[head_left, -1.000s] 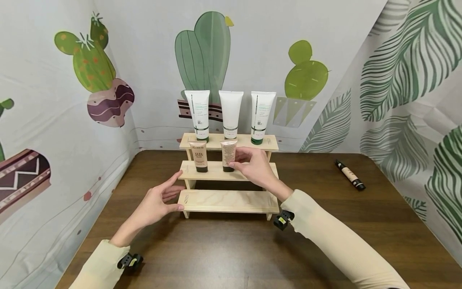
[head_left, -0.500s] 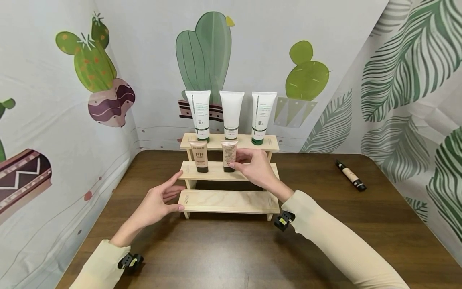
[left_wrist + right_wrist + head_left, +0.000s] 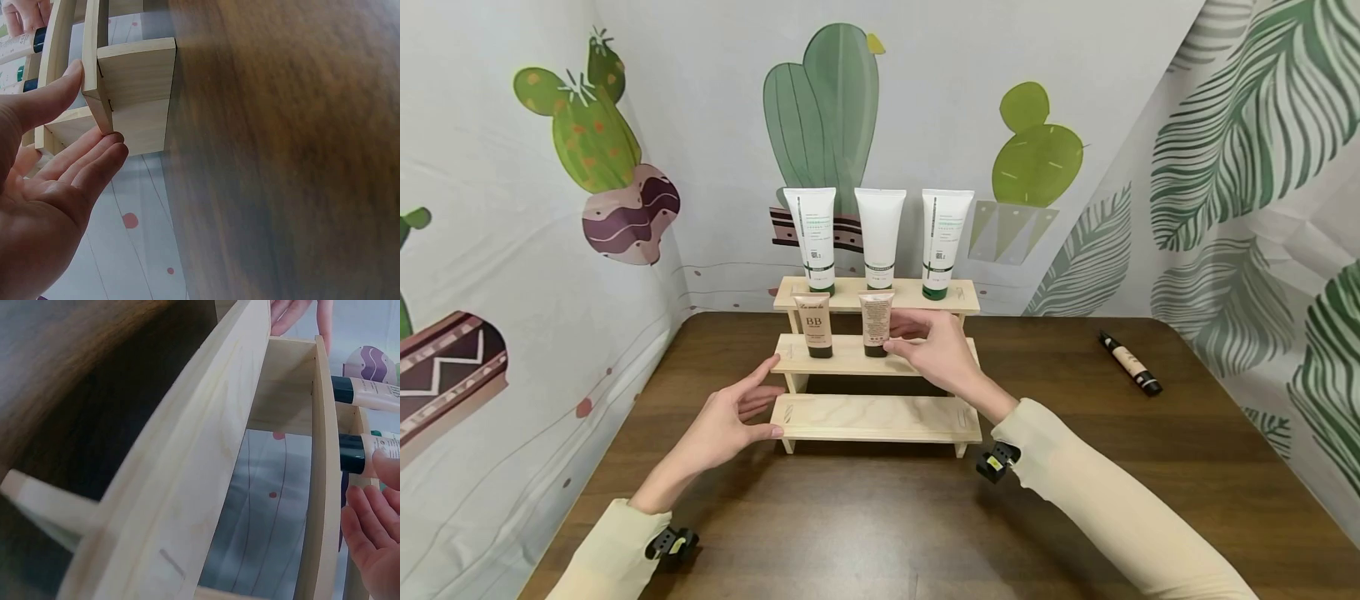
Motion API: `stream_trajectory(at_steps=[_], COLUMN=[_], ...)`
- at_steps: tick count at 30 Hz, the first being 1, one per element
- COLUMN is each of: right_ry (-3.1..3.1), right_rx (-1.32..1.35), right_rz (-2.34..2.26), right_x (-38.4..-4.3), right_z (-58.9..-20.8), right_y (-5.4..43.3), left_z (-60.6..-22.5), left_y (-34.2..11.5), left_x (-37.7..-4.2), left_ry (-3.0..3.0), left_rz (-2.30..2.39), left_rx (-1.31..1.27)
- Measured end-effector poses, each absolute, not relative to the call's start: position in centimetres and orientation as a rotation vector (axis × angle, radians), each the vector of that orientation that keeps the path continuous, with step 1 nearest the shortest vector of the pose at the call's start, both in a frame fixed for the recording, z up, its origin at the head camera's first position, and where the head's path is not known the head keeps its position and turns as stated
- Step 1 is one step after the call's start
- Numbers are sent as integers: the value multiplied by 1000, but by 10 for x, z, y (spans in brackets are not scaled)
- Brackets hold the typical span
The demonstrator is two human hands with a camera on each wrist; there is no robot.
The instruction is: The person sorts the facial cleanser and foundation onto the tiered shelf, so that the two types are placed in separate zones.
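A three-step wooden display stand (image 3: 872, 414) is in the middle of the head view. On its middle step stand two small pink-beige BB cream tubes with dark caps, the left tube (image 3: 814, 327) showing its front, the right tube (image 3: 876, 318) turned to fine print. My right hand (image 3: 940, 350) is beside the right tube, its thumb at the tube's lower edge and its fingers apart in the right wrist view. At the stand's left end, my left hand (image 3: 718, 427) touches the steps with outstretched fingers and thumb; the left wrist view shows fingertips (image 3: 115, 140) against the bottom step's end.
Three tall white tubes with green caps, left (image 3: 811, 237), middle (image 3: 880, 237) and right (image 3: 947, 237), line the top step. A dark marker-like pen (image 3: 1129, 363) lies on the brown wooden table (image 3: 850, 533). Cactus-printed cloth (image 3: 940, 125) hangs behind.
My right thumb has slid off the right tube's front towards the right, and that hand has eased slightly right. The tube stays upright in place. My left hand has not moved.
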State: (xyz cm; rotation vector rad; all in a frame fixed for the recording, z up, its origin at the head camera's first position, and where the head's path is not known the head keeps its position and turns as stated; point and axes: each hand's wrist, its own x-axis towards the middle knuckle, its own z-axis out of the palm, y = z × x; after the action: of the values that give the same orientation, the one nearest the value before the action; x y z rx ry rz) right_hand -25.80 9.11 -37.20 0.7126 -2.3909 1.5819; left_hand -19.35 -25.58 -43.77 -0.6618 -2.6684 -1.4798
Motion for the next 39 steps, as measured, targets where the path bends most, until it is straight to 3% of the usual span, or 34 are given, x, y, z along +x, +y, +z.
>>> stream_trajectory(at_steps=[22,39], right_ry=[-2399,-2531], right_rx=[668,518], right_rz=[1243,1033], right_x=[-227,-202], right_z=[-366,-389], right_y=[186,287], left_z=[-437,-437], left_y=[-260,-255], left_x=[-192,-192], left_ry=[-2665,-2679], left_rz=[-1463,-1468], left_rx=[-666,-657])
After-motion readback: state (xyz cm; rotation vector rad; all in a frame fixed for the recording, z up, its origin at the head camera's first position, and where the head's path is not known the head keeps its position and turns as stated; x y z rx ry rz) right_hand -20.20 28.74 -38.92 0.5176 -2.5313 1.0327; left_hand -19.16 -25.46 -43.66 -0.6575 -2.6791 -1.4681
